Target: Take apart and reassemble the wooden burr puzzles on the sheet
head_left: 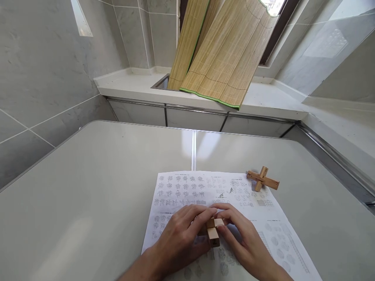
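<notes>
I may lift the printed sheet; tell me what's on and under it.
A wooden cross overlaps the paper at its far right; the left hand and right hand hold wooden blocks over it. Table shows around it; anything beneath is covered.

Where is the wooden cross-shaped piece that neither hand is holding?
In the head view, the wooden cross-shaped piece lies on the right, over the far right corner of the printed sheet, beyond the right hand.
</notes>
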`<state>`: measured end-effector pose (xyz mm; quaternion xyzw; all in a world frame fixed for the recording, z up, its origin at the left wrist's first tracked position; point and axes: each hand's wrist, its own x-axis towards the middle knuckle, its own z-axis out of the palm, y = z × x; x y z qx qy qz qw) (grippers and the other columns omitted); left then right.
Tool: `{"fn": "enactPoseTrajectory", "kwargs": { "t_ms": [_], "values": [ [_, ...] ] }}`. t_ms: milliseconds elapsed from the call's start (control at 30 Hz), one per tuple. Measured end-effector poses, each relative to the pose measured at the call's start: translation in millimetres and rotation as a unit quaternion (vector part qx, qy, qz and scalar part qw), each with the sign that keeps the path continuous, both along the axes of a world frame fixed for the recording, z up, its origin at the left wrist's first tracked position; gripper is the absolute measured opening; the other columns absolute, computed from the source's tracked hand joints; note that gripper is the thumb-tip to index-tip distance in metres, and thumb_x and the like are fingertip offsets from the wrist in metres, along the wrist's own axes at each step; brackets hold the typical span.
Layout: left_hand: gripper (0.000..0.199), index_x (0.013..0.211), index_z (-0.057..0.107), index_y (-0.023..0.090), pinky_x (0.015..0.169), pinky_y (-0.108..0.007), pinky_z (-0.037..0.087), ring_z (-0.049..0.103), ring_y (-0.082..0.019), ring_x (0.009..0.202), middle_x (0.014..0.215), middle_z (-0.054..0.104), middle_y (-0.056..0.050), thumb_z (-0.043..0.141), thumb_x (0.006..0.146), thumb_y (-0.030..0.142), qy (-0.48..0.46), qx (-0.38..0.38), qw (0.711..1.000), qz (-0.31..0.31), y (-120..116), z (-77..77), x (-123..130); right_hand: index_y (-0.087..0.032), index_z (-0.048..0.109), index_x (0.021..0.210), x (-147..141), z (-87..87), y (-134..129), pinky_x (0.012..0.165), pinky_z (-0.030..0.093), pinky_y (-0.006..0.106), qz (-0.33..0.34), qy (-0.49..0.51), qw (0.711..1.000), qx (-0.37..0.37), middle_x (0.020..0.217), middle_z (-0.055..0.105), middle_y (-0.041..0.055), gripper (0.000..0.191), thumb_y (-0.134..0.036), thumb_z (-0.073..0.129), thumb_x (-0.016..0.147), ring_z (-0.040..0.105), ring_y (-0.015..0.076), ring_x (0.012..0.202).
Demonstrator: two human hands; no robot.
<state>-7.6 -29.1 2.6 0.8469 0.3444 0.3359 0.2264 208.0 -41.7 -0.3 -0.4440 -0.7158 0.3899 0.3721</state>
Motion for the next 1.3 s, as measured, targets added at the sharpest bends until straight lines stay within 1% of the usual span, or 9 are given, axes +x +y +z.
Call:
{"fn": "enactPoseTrajectory", "kwargs": {
  "t_ms": [100, 167, 333, 467, 667, 833, 967, 1133, 1300],
  "values": [
    [0.081, 0.154, 0.037, 0.032, 0.098, -0.04, 0.058, 0.071, -0.027, 0.11, 0.126, 0.071, -0.007, 0.067, 0.085, 0.004, 0.0, -0.007, 1.0, -0.004, 0.3, -0.7, -0.7, -0.025, 0.066, 0.101, 0.3, -0.8, 0.2, 0.081, 0.057, 0.031, -0.005, 0.011, 1.0, -0.025, 0.12, 0.066, 0.0089, 0.026, -0.043, 0.05, 0.109, 0.067, 0.0225, 0.098],
    [0.085, 0.157, 0.033, 0.033, 0.102, -0.042, 0.058, 0.069, -0.028, 0.117, 0.132, 0.069, -0.008, 0.069, 0.085, 0.005, -0.002, -0.023, 1.0, -0.005, 1.0, -1.4, -1.5, -0.024, 0.065, 0.094, 1.3, -1.4, 1.1, 0.072, 0.054, 0.03, -0.02, 0.022, 0.998, -0.056, 0.1, 0.066, 0.0062, 0.03, -0.047, 0.052, 0.108, 0.064, 0.0214, 0.086],
    [0.085, 0.16, 0.027, 0.033, 0.106, -0.047, 0.058, 0.065, -0.028, 0.121, 0.144, 0.057, -0.012, 0.072, 0.09, 0.014, -0.015, -0.081, 0.996, 0.033, 4.3, -4.1, -3.5, -0.022, 0.063, 0.09, 7.9, -1.7, 9.4, 0.058, 0.044, 0.026, -0.079, 0.128, 0.968, -0.2, 0.063, 0.059, -0.0029, 0.038, -0.057, 0.058, 0.104, 0.052, 0.0148, 0.057],
    [0.076, 0.156, 0.033, 0.034, 0.1, -0.043, 0.061, 0.065, -0.024, 0.11, 0.14, 0.054, -0.01, 0.07, 0.092, 0.014, -0.018, -0.1, 0.994, 0.049, 6.1, -5.3, -4.5, -0.021, 0.063, 0.084, 16.9, -3.9, 21.7, 0.051, 0.047, 0.022, -0.157, 0.3, 0.9, -0.274, 0.065, 0.065, -0.0018, 0.038, -0.055, 0.07, 0.098, 0.052, 0.0115, 0.052],
    [0.063, 0.149, 0.039, 0.033, 0.097, -0.04, 0.062, 0.065, -0.021, 0.106, 0.143, 0.051, -0.008, 0.065, 0.095, 0.014, -0.004, -0.117, 0.992, 0.051, 6.8, -3.5, -5.3, -0.02, 0.075, 0.087, 31.6, -7.6, 37.2, 0.054, 0.061, 0.016, -0.257, 0.497, 0.762, -0.326, 0.076, 0.072, -0.0004, 0.014, -0.028, 0.088, 0.085, 0.062, 0.0105, 0.059],
    [0.057, 0.146, 0.041, 0.034, 0.093, -0.041, 0.063, 0.066, -0.021, 0.103, 0.144, 0.051, -0.008, 0.062, 0.096, 0.015, 0.004, -0.128, 0.991, 0.047, 6.5, -5.6, -5.7, -0.019, 0.079, 0.103, 41.0, -11.1, 42.6, 0.063, 0.067, 0.011, -0.347, 0.522, 0.714, -0.312, 0.099, 0.081, 0.0036, 0.019, -0.016, 0.085, 0.085, 0.073, 0.0105, 0.069],
    [0.053, 0.144, 0.043, 0.033, 0.091, -0.041, 0.063, 0.067, -0.021, 0.103, 0.144, 0.052, -0.008, 0.061, 0.097, 0.016, 0.003, -0.134, 0.99, 0.044, 7.1, -7.3, -5.5, -0.015, 0.078, 0.113, 45.4, -13.9, 43.8, 0.07, 0.067, 0.009, -0.353, 0.526, 0.709, -0.31, 0.11, 0.081, 0.0069, 0.026, -0.016, 0.084, 0.087, 0.076, 0.0096, 0.075],
    [0.044, 0.136, 0.05, 0.03, 0.092, -0.04, 0.063, 0.069, -0.022, 0.104, 0.141, 0.055, -0.008, 0.061, 0.096, 0.014, 0.012, -0.139, 0.99, 0.036, 7.2, -4.1, -4.7, -0.019, 0.077, 0.105, 40.9, -10.9, 41.9, 0.062, 0.065, 0.01, -0.352, 0.493, 0.742, -0.286, 0.121, 0.079, 0.0066, 0.032, -0.018, 0.091, 0.077, 0.075, 0.0112, 0.078],
    [0.034, 0.128, 0.055, 0.028, 0.094, -0.04, 0.062, 0.068, -0.025, 0.112, 0.134, 0.06, -0.008, 0.059, 0.097, 0.014, 0.02, -0.12, 0.992, 0.029, 8.3, -3.0, -4.8, -0.022, 0.065, 0.081, 30.3, -2.4, 34.5, 0.053, 0.057, 0.016, -0.287, 0.431, 0.809, -0.278, 0.077, 0.071, -0.0019, 0.031, -0.033, 0.094, 0.078, 0.058, 0.0097, 0.059]
  ]
}}
